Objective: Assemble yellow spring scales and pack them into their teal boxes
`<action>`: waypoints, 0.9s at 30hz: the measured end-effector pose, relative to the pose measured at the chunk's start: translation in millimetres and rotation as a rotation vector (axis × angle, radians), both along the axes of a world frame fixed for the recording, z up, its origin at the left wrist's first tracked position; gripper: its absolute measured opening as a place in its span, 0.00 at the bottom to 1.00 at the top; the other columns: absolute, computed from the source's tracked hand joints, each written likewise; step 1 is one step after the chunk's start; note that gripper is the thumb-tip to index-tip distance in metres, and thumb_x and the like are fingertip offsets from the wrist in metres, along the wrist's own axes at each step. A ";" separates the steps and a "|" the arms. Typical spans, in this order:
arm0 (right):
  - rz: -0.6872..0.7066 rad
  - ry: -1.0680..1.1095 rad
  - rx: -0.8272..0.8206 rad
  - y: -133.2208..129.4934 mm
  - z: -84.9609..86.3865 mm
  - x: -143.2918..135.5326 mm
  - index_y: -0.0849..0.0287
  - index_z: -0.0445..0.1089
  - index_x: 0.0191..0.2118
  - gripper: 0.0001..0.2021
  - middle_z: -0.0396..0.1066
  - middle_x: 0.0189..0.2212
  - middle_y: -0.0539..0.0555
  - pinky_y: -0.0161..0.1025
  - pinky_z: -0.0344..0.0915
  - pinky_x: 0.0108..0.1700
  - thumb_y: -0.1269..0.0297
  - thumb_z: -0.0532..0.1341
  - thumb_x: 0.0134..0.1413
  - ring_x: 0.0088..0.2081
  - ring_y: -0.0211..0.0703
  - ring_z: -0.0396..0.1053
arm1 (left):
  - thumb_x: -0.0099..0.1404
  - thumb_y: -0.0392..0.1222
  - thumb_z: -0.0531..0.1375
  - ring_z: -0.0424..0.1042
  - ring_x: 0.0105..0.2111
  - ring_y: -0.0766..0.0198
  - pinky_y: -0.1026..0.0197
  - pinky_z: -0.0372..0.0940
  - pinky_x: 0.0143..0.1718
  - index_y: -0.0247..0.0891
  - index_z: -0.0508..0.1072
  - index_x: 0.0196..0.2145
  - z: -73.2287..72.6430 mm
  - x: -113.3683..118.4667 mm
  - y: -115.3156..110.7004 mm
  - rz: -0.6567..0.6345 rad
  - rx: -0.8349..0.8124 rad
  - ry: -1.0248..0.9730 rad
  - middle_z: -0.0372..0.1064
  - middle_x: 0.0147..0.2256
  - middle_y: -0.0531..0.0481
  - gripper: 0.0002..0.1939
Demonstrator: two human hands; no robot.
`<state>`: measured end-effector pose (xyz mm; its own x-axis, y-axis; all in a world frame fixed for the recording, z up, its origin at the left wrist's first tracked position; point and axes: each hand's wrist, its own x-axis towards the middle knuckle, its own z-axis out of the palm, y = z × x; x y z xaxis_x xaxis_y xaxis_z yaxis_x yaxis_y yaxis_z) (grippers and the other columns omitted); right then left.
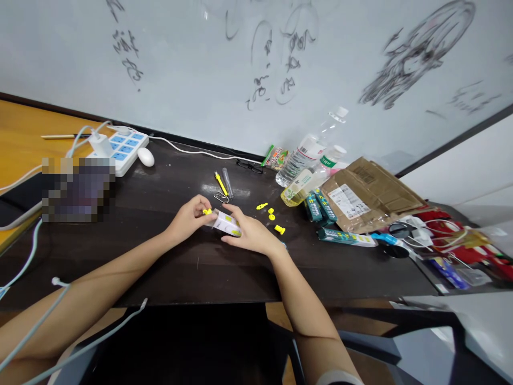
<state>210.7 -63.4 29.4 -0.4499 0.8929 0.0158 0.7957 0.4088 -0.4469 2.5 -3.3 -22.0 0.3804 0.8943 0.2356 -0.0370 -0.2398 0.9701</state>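
My left hand pinches a small yellow plastic piece between thumb and fingertips, at the left end of a small white box. Around that box my right hand is closed, thumb on the near side and fingers on the far side. Beyond the hands lie a yellow pen-like tool, a clear tube and a bent metal wire clip. To the right of my right hand are several loose yellow parts, among them a flat one and a short cylinder.
Bottles, a snack packet, green boxes and a brown parcel crowd the right. A power strip, white mouse and cables stand at left. Glasses rest by the whiteboard. White cables cross near my left forearm.
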 end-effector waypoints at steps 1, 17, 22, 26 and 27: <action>-0.013 -0.038 -0.006 2.2 -0.4 4.3 0.53 0.50 0.62 0.34 0.70 0.47 0.57 0.39 0.62 0.41 0.52 0.62 0.51 0.44 0.50 0.70 | 0.53 0.43 0.66 0.71 0.26 0.68 0.66 0.65 0.27 0.38 0.63 0.32 1.0 -2.2 3.8 0.050 -0.013 -0.030 0.69 0.27 0.54 0.15; -0.224 -0.224 0.110 13.7 -15.3 0.2 0.54 0.61 0.47 0.19 0.73 0.41 0.54 0.35 0.57 0.33 0.48 0.59 0.55 0.40 0.49 0.72 | 0.54 0.47 0.63 0.64 0.25 0.68 0.64 0.58 0.25 0.38 0.79 0.32 -1.8 -16.6 25.3 0.243 0.188 0.131 0.72 0.29 0.50 0.11; -0.243 -0.214 0.123 12.9 -20.1 -2.2 0.54 0.59 0.46 0.18 0.72 0.42 0.55 0.36 0.58 0.33 0.50 0.59 0.55 0.40 0.49 0.71 | 0.53 0.46 0.65 0.58 0.18 0.72 0.67 0.52 0.17 0.37 0.76 0.37 1.6 -16.6 25.8 0.225 -0.066 -0.015 0.69 0.26 0.52 0.14; -0.289 -0.220 0.138 12.5 -20.0 -1.4 0.55 0.59 0.44 0.17 0.72 0.42 0.56 0.36 0.57 0.32 0.51 0.59 0.55 0.38 0.49 0.71 | 0.51 0.41 0.66 0.60 0.19 0.74 0.69 0.57 0.19 0.37 0.72 0.39 7.6 -16.2 22.3 0.204 -0.226 -0.201 0.67 0.26 0.55 0.16; -0.295 -0.220 0.142 12.4 -19.8 -1.2 0.55 0.59 0.44 0.17 0.72 0.42 0.56 0.36 0.57 0.32 0.51 0.59 0.55 0.38 0.49 0.71 | 0.51 0.40 0.66 0.62 0.20 0.74 0.69 0.60 0.21 0.37 0.72 0.39 8.6 -16.5 22.0 0.197 -0.243 -0.225 0.67 0.27 0.55 0.16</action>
